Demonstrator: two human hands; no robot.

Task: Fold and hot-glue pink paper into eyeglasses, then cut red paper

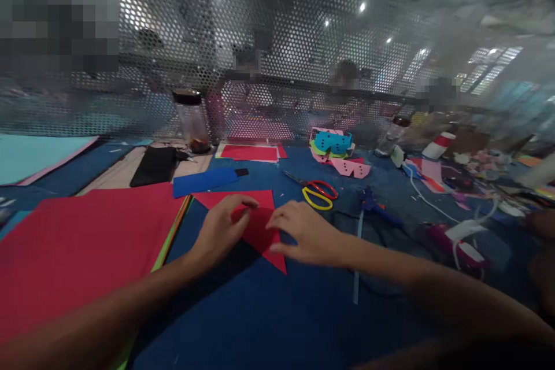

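Note:
A red paper piece (260, 231) lies on the blue table cover (269, 312) in front of me, partly folded into a pointed shape. My left hand (223, 228) rests on its left side, fingers curled and pinching a fold at its top edge. On the paper's right side, my right hand (303, 231) presses down with fingers together. Both hands touch the paper.
A stack of red and other coloured sheets (82, 243) lies at the left. Scissors with red and yellow handles (318, 192) lie behind my right hand, beside a blue strip (203, 180), a black pouch (155, 165), a jar (192, 121), cut paper shapes (336, 147) and a glue gun (459, 240). A perforated metal screen (277, 58) stands behind.

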